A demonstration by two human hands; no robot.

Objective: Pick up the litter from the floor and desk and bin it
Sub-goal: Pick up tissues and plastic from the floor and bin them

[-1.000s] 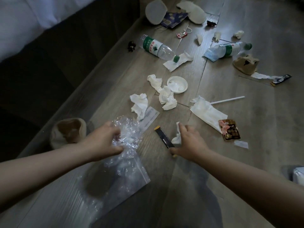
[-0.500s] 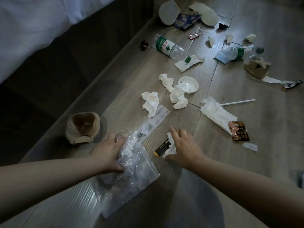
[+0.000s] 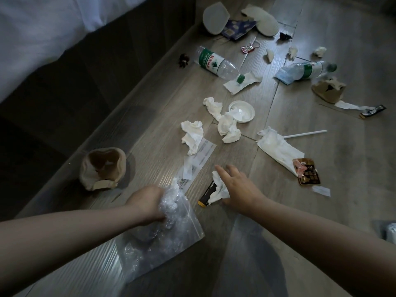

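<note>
Litter lies all over the wooden floor [image 3: 353,189]. My left hand [image 3: 147,202] grips the crumpled top of a clear plastic zip bag [image 3: 169,236] that rests on the floor. My right hand [image 3: 240,189] pinches a white tissue [image 3: 218,189] and a black sachet with a yellow end [image 3: 206,195] at the thumb, with its fingers stretched forward. Just ahead lie a paper receipt [image 3: 199,161], two crumpled tissues [image 3: 192,136] [image 3: 228,127] and a white plastic lid [image 3: 242,111].
A crushed paper cup [image 3: 102,168] lies left, by the dark bed base [image 3: 85,86]. A flat napkin [image 3: 276,148], white straw [image 3: 304,133] and brown wrapper [image 3: 307,171] lie right. Farther off are two plastic bottles [image 3: 216,65] [image 3: 306,70], a torn cardboard piece [image 3: 327,91] and small scraps.
My right hand lifted the tissue and black sachet and swung the sachet round toward the bag. My left hand pulled the bag nearer to me and lower.
</note>
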